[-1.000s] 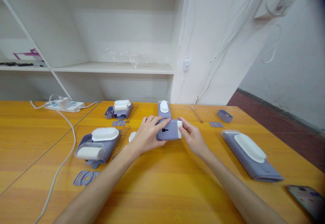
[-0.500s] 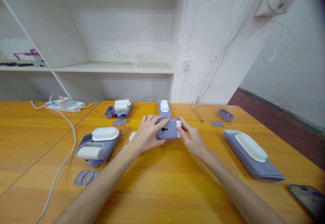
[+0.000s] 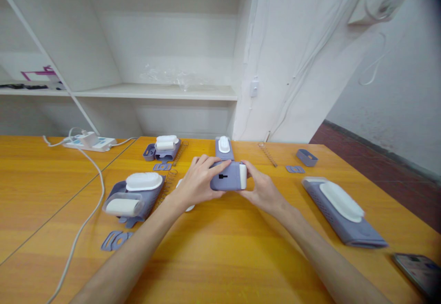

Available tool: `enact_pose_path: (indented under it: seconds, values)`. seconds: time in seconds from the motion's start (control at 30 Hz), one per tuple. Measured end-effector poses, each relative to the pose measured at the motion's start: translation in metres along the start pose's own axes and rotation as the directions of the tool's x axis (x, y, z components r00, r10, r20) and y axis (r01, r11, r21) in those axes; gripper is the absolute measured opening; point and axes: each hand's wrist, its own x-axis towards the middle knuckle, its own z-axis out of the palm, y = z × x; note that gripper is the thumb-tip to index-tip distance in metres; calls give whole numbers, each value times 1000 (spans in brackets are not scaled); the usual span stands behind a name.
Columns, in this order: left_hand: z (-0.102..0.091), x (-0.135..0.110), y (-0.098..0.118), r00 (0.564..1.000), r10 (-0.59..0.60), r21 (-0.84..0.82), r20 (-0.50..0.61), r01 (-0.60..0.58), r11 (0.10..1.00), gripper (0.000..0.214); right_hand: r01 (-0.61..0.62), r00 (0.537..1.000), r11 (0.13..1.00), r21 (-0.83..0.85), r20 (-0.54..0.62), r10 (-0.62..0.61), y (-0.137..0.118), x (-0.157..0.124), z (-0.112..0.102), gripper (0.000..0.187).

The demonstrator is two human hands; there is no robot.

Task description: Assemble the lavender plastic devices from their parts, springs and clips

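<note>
Both my hands hold a small purple plastic housing (image 3: 227,176) with a white end piece and a black mark on its face, just above the orange table (image 3: 220,249). My left hand (image 3: 198,182) wraps round its left side, fingers curled over the top. My right hand (image 3: 263,187) grips the right end at the white piece. Part of a white oval piece (image 3: 189,207) shows beneath my left wrist.
Left: a purple housing with white oval parts (image 3: 132,196), flat purple clips (image 3: 115,239), springs (image 3: 167,184), another assembly (image 3: 163,147), a power strip (image 3: 91,142) with cable. Behind: a purple unit (image 3: 223,147). Right: a long purple unit (image 3: 344,212), small purple tray (image 3: 306,157), spring (image 3: 268,153), phone (image 3: 416,272).
The purple housing has tipped up slightly and shifted a little nearer to me. My right hand has closed further round its white end.
</note>
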Motion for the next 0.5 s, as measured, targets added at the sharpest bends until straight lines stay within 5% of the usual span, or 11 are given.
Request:
enact_pose_path:
  seconds: [0.27, 0.5]
  values:
    - [3, 2, 1, 999, 35, 57, 2, -35, 998, 74, 10, 1000, 996, -90, 17, -8, 12, -7, 3, 74]
    - [4, 6, -1, 997, -11, -52, -80, 6, 999, 76, 58, 987, 996, -66, -147, -68, -2, -15, 14, 70]
